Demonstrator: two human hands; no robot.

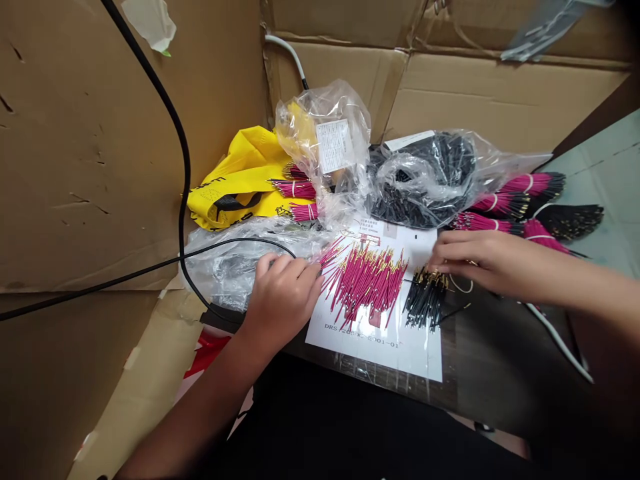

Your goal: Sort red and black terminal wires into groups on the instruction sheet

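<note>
My left hand (287, 293) is resting beside the magenta wires (367, 283), my right hand (463, 257) at the black wires (425, 303); I cannot tell what either grip is holding.

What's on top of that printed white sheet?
Gold-tipped magenta wires and black wires lie on the sheet, covering much of its middle; anything printed beneath cannot be seen.

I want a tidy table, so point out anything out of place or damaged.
One black wire sticks out sideways from the pile of black wires, past the right edge of the paper, while most others lie roughly lengthwise. The cardboard on the left also looks damaged, with several small slits or tears.
</note>
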